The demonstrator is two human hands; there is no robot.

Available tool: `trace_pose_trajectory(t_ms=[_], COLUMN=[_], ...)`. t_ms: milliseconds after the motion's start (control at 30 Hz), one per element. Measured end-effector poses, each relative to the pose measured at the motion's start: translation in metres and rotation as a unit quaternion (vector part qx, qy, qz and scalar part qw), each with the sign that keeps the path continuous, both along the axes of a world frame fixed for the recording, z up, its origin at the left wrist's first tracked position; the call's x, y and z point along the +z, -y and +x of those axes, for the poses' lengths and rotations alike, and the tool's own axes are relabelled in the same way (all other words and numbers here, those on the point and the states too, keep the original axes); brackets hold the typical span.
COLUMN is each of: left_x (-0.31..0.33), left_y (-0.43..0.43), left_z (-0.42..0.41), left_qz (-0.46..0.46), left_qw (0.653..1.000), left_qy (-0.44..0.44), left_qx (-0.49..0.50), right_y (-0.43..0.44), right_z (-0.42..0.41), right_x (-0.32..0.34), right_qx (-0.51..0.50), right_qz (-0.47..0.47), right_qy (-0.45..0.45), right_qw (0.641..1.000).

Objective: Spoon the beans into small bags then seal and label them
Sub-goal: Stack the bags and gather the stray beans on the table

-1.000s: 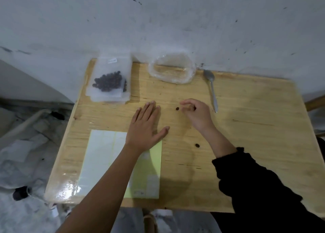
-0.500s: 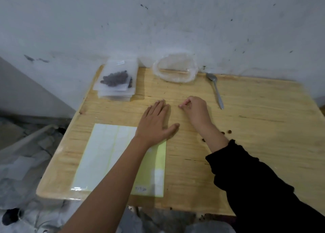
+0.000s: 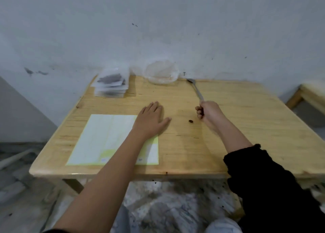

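Note:
My right hand (image 3: pixel 208 112) grips the handle end of a metal spoon (image 3: pixel 194 87), whose bowl points toward the wall. A single dark bean (image 3: pixel 190 121) lies on the wooden table (image 3: pixel 246 120) just left of that hand. My left hand (image 3: pixel 150 121) rests flat on the table, its wrist over the corner of a pale label sheet (image 3: pixel 109 139). A stack of small clear bags with dark beans inside (image 3: pixel 111 85) sits at the back left. A clear plastic container (image 3: pixel 161 72) stands against the wall; its contents are not clear.
A grey wall runs right behind the table. Part of another wooden piece of furniture (image 3: pixel 309 95) shows at the right edge. Crumpled plastic sheeting (image 3: pixel 167 208) with scattered dark specks lies on the floor under the table's front edge.
My right hand moved right from the table's middle and took hold of the spoon handle. The left hand stayed flat. The camera view shifted back.

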State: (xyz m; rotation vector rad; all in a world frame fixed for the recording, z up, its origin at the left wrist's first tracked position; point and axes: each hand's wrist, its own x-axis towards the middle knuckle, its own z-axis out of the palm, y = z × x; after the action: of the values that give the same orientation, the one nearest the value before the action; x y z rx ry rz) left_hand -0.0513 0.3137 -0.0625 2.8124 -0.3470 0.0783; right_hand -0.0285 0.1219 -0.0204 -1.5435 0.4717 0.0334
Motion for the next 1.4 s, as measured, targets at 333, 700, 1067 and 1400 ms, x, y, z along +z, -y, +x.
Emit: trace_pose_trajectory(t_ms=[333, 700, 1067, 1400], left_x=[0.007, 0.008, 0.004, 0.008], left_y=[0.033, 0.039, 0.035, 0.043], left_z=[-0.050, -0.033, -0.026, -0.029], left_qz=[-0.013, -0.007, -0.041, -0.060], left_qw=[0.999, 0.999, 0.998, 0.997], left_qy=[-0.014, -0.023, -0.019, -0.015], left_qx=[-0.027, -0.046, -0.054, -0.035], right_y=[0.007, 0.017, 0.011, 0.077], right_z=[-0.069, -0.050, -0.041, -0.065], right_x=[-0.017, -0.030, -0.026, 0.015], right_qx=[0.112, 0.086, 0.146, -0.120], right_qz=[-0.385, -0.381, -0.451, 0.192], right_qy=[0.070, 0.179, 0.156, 0.088], right_qw=[0.913, 0.903, 0.866, 0.970])
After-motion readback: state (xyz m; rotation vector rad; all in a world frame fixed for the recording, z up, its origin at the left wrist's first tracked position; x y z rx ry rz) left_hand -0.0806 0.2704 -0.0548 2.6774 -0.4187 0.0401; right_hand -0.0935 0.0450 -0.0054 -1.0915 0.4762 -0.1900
